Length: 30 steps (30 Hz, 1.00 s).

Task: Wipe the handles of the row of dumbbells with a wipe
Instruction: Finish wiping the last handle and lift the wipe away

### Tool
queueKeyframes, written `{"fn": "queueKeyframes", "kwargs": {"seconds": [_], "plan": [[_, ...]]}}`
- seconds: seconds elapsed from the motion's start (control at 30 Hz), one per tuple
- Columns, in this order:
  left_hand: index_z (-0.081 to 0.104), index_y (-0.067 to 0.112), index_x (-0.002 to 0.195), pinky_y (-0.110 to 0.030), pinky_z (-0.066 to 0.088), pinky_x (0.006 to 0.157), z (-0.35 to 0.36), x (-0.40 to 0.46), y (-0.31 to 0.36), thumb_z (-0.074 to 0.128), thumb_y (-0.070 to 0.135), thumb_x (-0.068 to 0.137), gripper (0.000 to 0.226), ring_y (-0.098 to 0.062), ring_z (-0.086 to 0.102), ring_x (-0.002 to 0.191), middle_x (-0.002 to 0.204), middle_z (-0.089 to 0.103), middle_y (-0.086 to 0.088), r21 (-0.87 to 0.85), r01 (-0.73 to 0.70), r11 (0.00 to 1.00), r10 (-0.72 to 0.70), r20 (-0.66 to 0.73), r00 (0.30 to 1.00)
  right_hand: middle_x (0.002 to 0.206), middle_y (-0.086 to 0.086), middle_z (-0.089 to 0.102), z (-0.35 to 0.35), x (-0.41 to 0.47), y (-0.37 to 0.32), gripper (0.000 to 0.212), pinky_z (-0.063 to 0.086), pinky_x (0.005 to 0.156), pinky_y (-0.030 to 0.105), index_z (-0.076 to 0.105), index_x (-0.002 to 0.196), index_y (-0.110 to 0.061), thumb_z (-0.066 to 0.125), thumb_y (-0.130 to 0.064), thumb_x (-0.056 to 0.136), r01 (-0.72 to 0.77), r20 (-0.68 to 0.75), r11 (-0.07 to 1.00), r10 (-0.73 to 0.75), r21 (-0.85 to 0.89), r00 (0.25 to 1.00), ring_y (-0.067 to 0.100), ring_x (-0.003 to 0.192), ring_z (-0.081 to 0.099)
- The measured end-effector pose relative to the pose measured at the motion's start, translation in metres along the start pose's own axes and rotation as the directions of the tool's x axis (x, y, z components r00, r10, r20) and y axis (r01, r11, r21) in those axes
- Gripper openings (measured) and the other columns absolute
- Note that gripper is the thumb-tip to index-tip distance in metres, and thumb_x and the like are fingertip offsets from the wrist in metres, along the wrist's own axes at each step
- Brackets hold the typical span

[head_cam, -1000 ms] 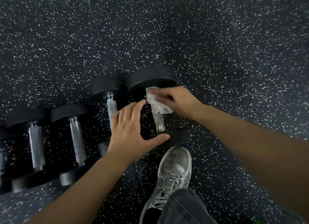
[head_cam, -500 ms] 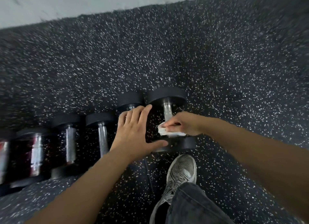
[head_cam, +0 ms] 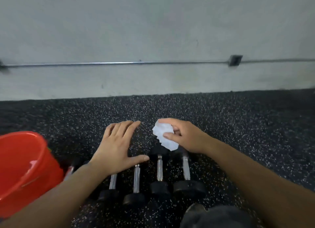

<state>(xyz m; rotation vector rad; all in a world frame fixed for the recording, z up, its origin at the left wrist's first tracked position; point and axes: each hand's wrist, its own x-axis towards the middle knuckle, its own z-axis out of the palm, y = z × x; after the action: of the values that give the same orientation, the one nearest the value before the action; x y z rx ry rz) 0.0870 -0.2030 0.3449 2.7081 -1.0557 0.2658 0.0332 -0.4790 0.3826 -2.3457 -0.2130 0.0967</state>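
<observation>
**Ana:** Since a second ago the view has tipped up: the grey wall (head_cam: 153,31) with its conduit (head_cam: 102,63) fills the top half, and an orange bucket (head_cam: 22,168) has come in at the left. The right hand (head_cam: 185,137) has lifted off the rightmost handle and now hangs above the far end of the row.

**Ben:** And the dumbbells (head_cam: 153,176) themselves?

**Ana:** Side by side on the speckled floor (head_cam: 238,125), handles pointing away from us, just beside one another. The rightmost dumbbell (head_cam: 185,169) is the largest.

**Ben:** The left hand (head_cam: 117,146)?

**Ana:** Fingers straight and spread, gripping nothing, held flat over the far ends of the middle dumbbells. Whether it touches them I cannot tell.

**Ben:** The wipe (head_cam: 164,135)?

**Ana:** Crumpled, pinched between the right thumb and curled fingers, clear of every handle.

**Ben:** What could go wrong from here?

**Ana:** I'd guess three things. With the gaze up, a handle could be skipped. A round dumbbell could roll against its neighbour if pushed sideways with nothing bracing it. And a bunched wipe may touch only one side of a handle.
</observation>
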Motion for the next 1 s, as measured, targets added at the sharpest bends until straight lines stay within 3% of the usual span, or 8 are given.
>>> {"fn": "queueKeyframes", "kwargs": {"seconds": [0.1, 0.17, 0.37, 0.57, 0.63, 0.77, 0.87, 1.0], "plan": [[0.031, 0.021, 0.16, -0.052, 0.023, 0.124, -0.061, -0.027, -0.024, 0.041, 0.097, 0.08, 0.111, -0.026, 0.043, 0.143, 0.152, 0.047, -0.004, 0.069, 0.003, 0.998, 0.002, -0.061, 0.998, 0.056, -0.036, 0.052, 0.007, 0.009, -0.058, 0.042, 0.037, 0.057, 0.008, 0.051, 0.144, -0.04, 0.059, -0.032, 0.103, 0.06, -0.027, 0.998, -0.06, -0.01, 0.998, -0.012, 0.053, 0.049], [0.035, 0.019, 0.159, -0.054, 0.029, 0.121, -0.098, -0.05, -0.045, 0.045, 0.097, 0.079, 0.112, -0.028, 0.047, 0.14, 0.15, 0.05, -0.006, 0.112, 0.013, 0.994, -0.002, -0.102, 0.995, 0.059, -0.019, 0.051, 0.023, 0.015, -0.092, 0.043, 0.035, 0.057, 0.011, 0.051, 0.143, -0.044, 0.06, -0.034, 0.102, 0.1, -0.035, 0.995, -0.099, 0.009, 0.994, -0.004, 0.051, 0.047], [0.032, 0.021, 0.161, -0.051, 0.024, 0.121, -0.166, -0.122, -0.104, 0.046, 0.098, 0.077, 0.115, -0.029, 0.046, 0.141, 0.151, 0.048, -0.006, 0.189, 0.125, 0.974, -0.097, -0.152, 0.984, 0.065, -0.001, 0.049, 0.086, 0.034, -0.159, 0.049, 0.037, 0.059, 0.026, 0.047, 0.139, -0.058, 0.064, -0.035, 0.099, 0.215, 0.036, 0.977, -0.215, 0.006, 0.976, 0.012, 0.058, 0.045], [0.031, 0.029, 0.159, -0.054, 0.027, 0.122, -0.17, -0.191, -0.149, 0.052, 0.1, 0.07, 0.116, -0.024, 0.039, 0.147, 0.156, 0.044, 0.0, 0.054, 0.333, 0.941, -0.321, -0.159, 0.934, 0.068, 0.002, 0.057, 0.161, 0.069, -0.201, 0.066, 0.049, 0.067, 0.034, 0.031, 0.144, -0.067, 0.065, -0.033, 0.098, 0.267, -0.011, 0.961, -0.267, 0.067, 0.964, 0.02, 0.059, 0.05], [0.03, 0.031, 0.159, -0.053, 0.025, 0.122, -0.17, -0.212, -0.164, 0.054, 0.101, 0.067, 0.118, -0.023, 0.037, 0.148, 0.157, 0.042, 0.003, 0.041, 0.388, 0.921, -0.379, -0.133, 0.916, 0.076, -0.002, 0.068, 0.18, 0.079, -0.213, 0.062, 0.057, 0.076, 0.04, 0.037, 0.141, -0.06, 0.067, -0.031, 0.096, 0.284, -0.019, 0.958, -0.284, 0.049, 0.959, 0.018, 0.062, 0.059], [0.029, 0.03, 0.16, -0.048, 0.02, 0.123, -0.169, -0.25, -0.184, 0.058, 0.102, 0.06, 0.126, -0.019, 0.034, 0.148, 0.157, 0.039, 0.004, 0.036, 0.473, 0.88, -0.467, -0.104, 0.878, 0.07, -0.01, 0.063, 0.208, 0.101, -0.231, 0.038, 0.056, 0.076, 0.041, 0.051, 0.118, -0.046, 0.07, -0.028, 0.091, 0.299, -0.037, 0.953, -0.297, 0.039, 0.954, 0.011, 0.06, 0.058], [0.029, 0.028, 0.16, -0.047, 0.018, 0.123, -0.166, -0.271, -0.192, 0.056, 0.104, 0.056, 0.131, -0.021, 0.033, 0.149, 0.157, 0.039, 0.002, 0.063, 0.514, 0.856, -0.508, -0.085, 0.857, 0.076, -0.009, 0.07, 0.232, 0.115, -0.24, 0.029, 0.057, 0.076, 0.041, 0.057, 0.109, -0.045, 0.071, -0.031, 0.089, 0.275, 0.08, 0.961, -0.276, 0.018, 0.958, 0.013, 0.067, 0.065], [0.027, 0.029, 0.161, -0.05, 0.018, 0.124, -0.166, -0.288, -0.199, 0.059, 0.103, 0.055, 0.133, -0.02, 0.032, 0.151, 0.159, 0.037, 0.004, 0.09, 0.554, 0.828, -0.554, -0.024, 0.832, 0.069, -0.007, 0.066, 0.26, 0.124, -0.247, 0.034, 0.047, 0.064, 0.03, 0.066, 0.12, -0.038, 0.069, -0.028, 0.087, 0.237, 0.362, 0.964, -0.178, -0.125, 0.915, 0.009, 0.063, 0.06]]}}
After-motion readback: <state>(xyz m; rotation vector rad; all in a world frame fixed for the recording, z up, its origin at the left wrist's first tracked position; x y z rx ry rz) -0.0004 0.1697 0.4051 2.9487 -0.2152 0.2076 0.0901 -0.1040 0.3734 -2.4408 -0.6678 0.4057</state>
